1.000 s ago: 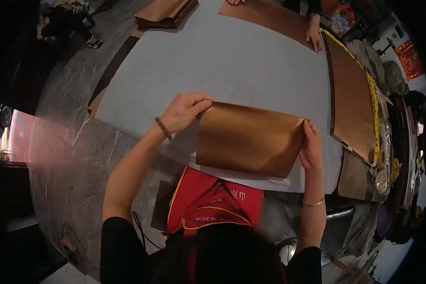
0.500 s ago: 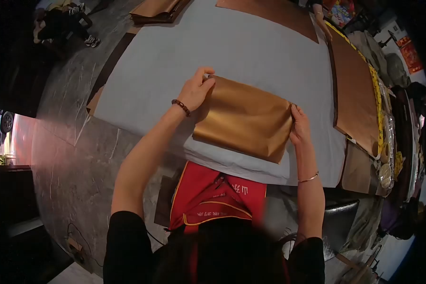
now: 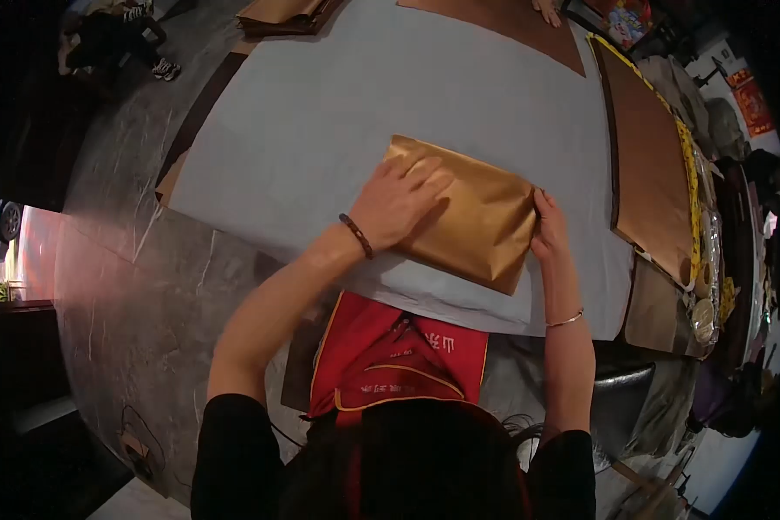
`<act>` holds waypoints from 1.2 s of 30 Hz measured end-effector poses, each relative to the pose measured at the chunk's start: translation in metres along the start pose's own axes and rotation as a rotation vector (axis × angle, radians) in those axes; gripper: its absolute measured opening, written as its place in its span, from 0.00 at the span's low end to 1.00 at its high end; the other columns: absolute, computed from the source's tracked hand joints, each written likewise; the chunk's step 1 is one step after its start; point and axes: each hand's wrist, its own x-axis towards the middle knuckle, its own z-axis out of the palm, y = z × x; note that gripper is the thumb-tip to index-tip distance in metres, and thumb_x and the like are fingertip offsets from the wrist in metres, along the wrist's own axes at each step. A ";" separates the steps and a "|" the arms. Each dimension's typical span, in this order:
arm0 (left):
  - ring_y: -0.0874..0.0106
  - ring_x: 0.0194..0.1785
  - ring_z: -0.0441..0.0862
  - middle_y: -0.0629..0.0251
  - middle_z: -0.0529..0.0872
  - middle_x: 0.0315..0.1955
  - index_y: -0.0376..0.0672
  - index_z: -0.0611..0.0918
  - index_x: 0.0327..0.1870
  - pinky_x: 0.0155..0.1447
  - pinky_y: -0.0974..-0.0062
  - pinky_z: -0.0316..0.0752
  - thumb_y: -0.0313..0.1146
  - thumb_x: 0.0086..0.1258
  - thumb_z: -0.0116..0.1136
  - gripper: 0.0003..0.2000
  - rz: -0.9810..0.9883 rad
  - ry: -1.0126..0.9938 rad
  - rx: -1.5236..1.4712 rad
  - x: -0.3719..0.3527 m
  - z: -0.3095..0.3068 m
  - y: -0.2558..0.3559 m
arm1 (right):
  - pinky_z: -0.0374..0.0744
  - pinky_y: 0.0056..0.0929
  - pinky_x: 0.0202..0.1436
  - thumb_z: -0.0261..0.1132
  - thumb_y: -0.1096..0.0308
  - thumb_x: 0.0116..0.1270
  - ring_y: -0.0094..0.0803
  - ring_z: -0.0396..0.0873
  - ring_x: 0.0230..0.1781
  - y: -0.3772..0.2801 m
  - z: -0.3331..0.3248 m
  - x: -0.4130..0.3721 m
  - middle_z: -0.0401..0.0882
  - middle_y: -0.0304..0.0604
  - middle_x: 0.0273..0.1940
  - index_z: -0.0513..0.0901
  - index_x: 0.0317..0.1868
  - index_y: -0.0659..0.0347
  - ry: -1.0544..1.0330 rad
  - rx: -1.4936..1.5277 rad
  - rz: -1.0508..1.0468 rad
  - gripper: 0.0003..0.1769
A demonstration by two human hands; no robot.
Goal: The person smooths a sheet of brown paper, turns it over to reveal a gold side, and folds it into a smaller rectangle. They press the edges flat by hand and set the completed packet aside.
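Observation:
A folded gold-brown sheet (image 3: 485, 208), smooth and shiny with creases toward its right end, lies on the grey-covered table (image 3: 321, 113) in front of me. My left hand (image 3: 403, 198) rests flat over its left part, fingers spread, palm down. At the right end, my right hand (image 3: 548, 227) pinches the edge, thumb and fingers closed on the upper right corner. The near edge of the sheet sits just in from the table's front edge, above my red apron (image 3: 399, 347).
Folded brown sheets (image 3: 290, 16) are stacked at the far left. Another brown sheet (image 3: 503, 26) lies at the far edge, with another person's hand (image 3: 546, 12) on it. A brown panel with yellow tape (image 3: 654, 156) stands along the right. A black seat (image 3: 620, 403) is below right.
My left hand has left the sheet's upper left corner and moved right and down onto its surface. My right hand keeps its hold. The other person's hand has shifted left.

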 end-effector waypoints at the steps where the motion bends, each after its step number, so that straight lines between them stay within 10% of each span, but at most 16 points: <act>1: 0.61 0.72 0.63 0.65 0.73 0.64 0.53 0.75 0.63 0.70 0.57 0.62 0.43 0.72 0.54 0.20 0.114 -0.073 -0.018 -0.001 -0.001 0.009 | 0.79 0.32 0.52 0.57 0.62 0.76 0.29 0.77 0.45 0.001 -0.005 0.004 0.79 0.40 0.46 0.76 0.49 0.64 0.007 0.000 -0.003 0.12; 12: 0.55 0.76 0.53 0.63 0.64 0.72 0.70 0.70 0.69 0.74 0.40 0.40 0.55 0.72 0.48 0.24 0.197 -0.269 0.010 -0.025 0.029 0.014 | 0.78 0.29 0.52 0.57 0.64 0.75 0.29 0.77 0.46 -0.001 0.000 0.002 0.79 0.41 0.48 0.76 0.53 0.66 -0.009 -0.032 0.014 0.14; 28: 0.56 0.73 0.58 0.63 0.69 0.67 0.69 0.75 0.64 0.72 0.37 0.45 0.54 0.70 0.52 0.22 0.238 -0.243 0.049 -0.022 0.031 0.015 | 0.78 0.30 0.46 0.59 0.63 0.73 0.29 0.78 0.41 0.003 -0.017 0.012 0.82 0.41 0.43 0.79 0.52 0.67 0.084 -0.359 -0.050 0.15; 34: 0.56 0.73 0.59 0.63 0.69 0.68 0.69 0.75 0.64 0.71 0.36 0.44 0.54 0.70 0.52 0.21 0.248 -0.223 0.066 -0.023 0.035 0.013 | 0.76 0.38 0.50 0.61 0.65 0.68 0.41 0.79 0.46 -0.008 -0.004 -0.004 0.81 0.44 0.47 0.79 0.55 0.58 0.223 -1.147 -0.361 0.16; 36: 0.56 0.73 0.58 0.64 0.69 0.68 0.68 0.75 0.64 0.72 0.37 0.44 0.54 0.70 0.52 0.21 0.242 -0.223 0.053 -0.023 0.036 0.013 | 0.72 0.43 0.57 0.61 0.65 0.67 0.43 0.74 0.57 0.004 0.008 -0.018 0.76 0.46 0.56 0.77 0.57 0.57 0.266 -1.514 -0.941 0.18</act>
